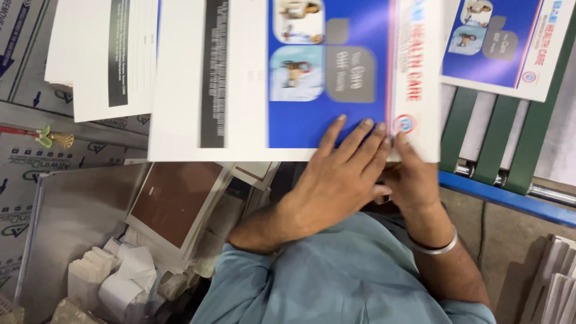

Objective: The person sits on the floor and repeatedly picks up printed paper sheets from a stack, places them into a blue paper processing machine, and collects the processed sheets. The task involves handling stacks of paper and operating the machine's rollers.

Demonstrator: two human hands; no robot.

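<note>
Blue-and-white glossy printed sheet [288, 78]

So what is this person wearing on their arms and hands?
Both hands are bare, no gloves. The left hand and right hand come out of short light blue sleeves that end near the elbows. A plain silver bangle circles the right wrist. No rings or watch show.

Three printed sheets [270, 78], two hands [336, 180]

A print shop or finishing workshop: stacks of freshly printed blue-and-white sheets [288, 72] fill the top of the frame, green conveyor belts [480, 138] on rollers run at right, paper offcuts [120, 276] heap lower left.
</note>
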